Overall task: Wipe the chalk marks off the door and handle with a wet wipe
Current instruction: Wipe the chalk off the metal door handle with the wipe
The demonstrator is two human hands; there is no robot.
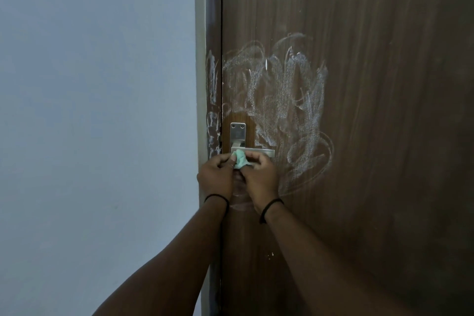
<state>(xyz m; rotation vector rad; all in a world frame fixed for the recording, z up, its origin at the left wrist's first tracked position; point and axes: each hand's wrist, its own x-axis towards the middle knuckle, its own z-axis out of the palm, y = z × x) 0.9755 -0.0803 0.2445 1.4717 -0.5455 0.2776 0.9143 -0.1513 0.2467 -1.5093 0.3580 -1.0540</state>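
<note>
A brown wooden door carries dense white chalk scribbles above and to the right of its metal lever handle. A dark chalk-free patch surrounds the handle's silver backplate. More chalk streaks run down the door frame. A crumpled pale green wet wipe is pressed against the handle near its pivot. My left hand and my right hand both pinch the wipe from either side, just below the lever. Each wrist wears a thin black band.
A pale blue wall fills the left half of the view, beside the frame. The door is shut against the frame. A few small white flecks sit lower on the door.
</note>
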